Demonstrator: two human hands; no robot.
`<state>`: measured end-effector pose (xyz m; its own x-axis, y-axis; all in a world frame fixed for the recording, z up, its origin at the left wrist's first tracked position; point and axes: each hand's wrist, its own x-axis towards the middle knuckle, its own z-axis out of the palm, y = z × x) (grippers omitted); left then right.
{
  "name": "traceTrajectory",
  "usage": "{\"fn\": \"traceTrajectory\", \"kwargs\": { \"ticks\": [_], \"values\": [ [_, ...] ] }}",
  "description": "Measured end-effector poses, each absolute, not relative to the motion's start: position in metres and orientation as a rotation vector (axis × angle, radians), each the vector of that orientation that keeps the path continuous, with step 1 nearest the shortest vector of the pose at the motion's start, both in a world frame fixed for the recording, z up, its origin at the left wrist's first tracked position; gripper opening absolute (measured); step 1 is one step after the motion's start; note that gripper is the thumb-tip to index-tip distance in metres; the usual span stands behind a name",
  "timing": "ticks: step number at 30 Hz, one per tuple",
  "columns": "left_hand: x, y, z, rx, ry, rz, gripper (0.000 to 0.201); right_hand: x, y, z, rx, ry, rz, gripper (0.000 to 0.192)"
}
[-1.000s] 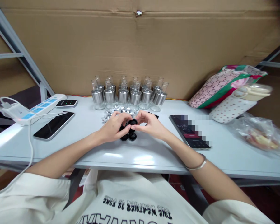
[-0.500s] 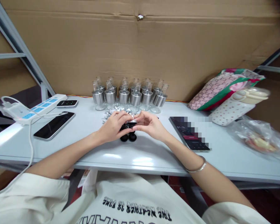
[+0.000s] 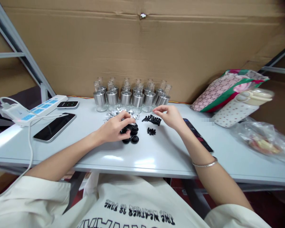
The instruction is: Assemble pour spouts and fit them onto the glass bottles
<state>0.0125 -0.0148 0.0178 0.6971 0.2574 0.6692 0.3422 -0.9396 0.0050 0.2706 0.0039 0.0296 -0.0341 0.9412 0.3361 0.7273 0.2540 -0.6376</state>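
My left hand [image 3: 114,127] is closed on a round black cap with a silvery top [image 3: 133,124], gripped between thumb and fingers and partly hidden by them. Beneath and in front of it lie several black round caps [image 3: 134,139]. Free of the cap, my right hand [image 3: 168,116] hovers with slightly bent fingers apart and nothing visible in them. Just left of its fingertips is a cluster of slim black pieces [image 3: 152,119]. Small black knobs [image 3: 151,131] sit nearer to me. Behind my left fingers is a pile of shiny silver pieces [image 3: 114,113], partly covered.
Glass bottles with steel sleeves [image 3: 125,98] stand in two rows at the back. On the left are a power strip [image 3: 41,109], a phone [image 3: 54,128] and a small device [image 3: 68,105]. A second phone [image 3: 200,137], a dotted flask [image 3: 236,110] and a plastic bag [image 3: 263,137] lie right.
My right hand has let go of the cap and moved right and slightly up, uncovering the slim black pieces and knobs. My left hand keeps the cap in nearly the same place.
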Motion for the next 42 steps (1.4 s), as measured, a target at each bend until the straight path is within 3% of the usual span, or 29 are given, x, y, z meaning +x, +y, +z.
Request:
{"fn": "traceTrajectory", "kwargs": {
  "ticks": [5,15,35,38,42],
  "values": [
    [0.012,-0.013,0.017,-2.808,-0.469,-1.009,0.026,0.282,0.012,0.017,-1.954,-2.053,0.045,0.019],
    [0.011,-0.009,0.016,-2.743,-0.451,-0.779,0.021,0.272,0.007,0.016,-2.042,-2.136,0.020,0.014],
    [0.011,-0.007,0.012,-2.716,-0.477,-0.723,0.020,0.271,0.010,0.013,-2.072,-2.126,0.066,0.013],
    [0.011,-0.007,0.014,-2.707,-0.483,-0.721,0.020,0.270,0.008,0.018,-1.804,-1.980,0.373,0.012],
    [0.012,-0.008,0.015,-2.680,-0.461,-0.733,0.020,0.261,-0.001,0.026,-1.183,-1.695,1.258,0.024]
  ]
}}
